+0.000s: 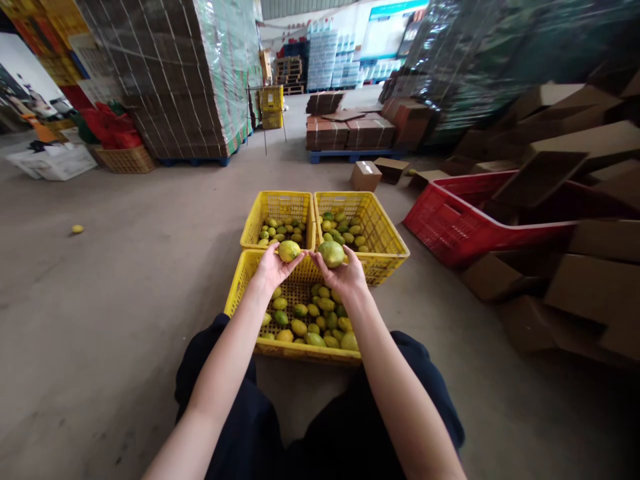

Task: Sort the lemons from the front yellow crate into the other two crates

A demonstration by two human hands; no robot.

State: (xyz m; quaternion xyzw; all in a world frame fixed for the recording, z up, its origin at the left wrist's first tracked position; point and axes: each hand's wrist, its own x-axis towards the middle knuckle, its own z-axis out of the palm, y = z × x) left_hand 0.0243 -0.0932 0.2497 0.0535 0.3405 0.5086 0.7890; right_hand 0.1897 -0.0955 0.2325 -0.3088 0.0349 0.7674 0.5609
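Note:
My left hand (277,269) holds a yellow lemon (289,251), fingers curled under it. A larger, greener lemon (331,254) rests in the grip of my right hand (346,276). Both hands are side by side, raised over the near yellow crate (242,275). Inside that crate lie several yellow and green lemons (326,305). Just beyond my hands stand two more yellow crates, the far left crate (249,220) and the far right crate (383,223), each with several lemons on its bottom. My forearms hide parts of the near crate.
To the right, a red crate (445,223) is piled with cardboard boxes (595,273). A small carton (366,175) sits on the floor ahead. One loose lemon (77,229) lies far left. Wrapped pallet stacks (165,80) rise behind, near flat bundled cardboard (350,132).

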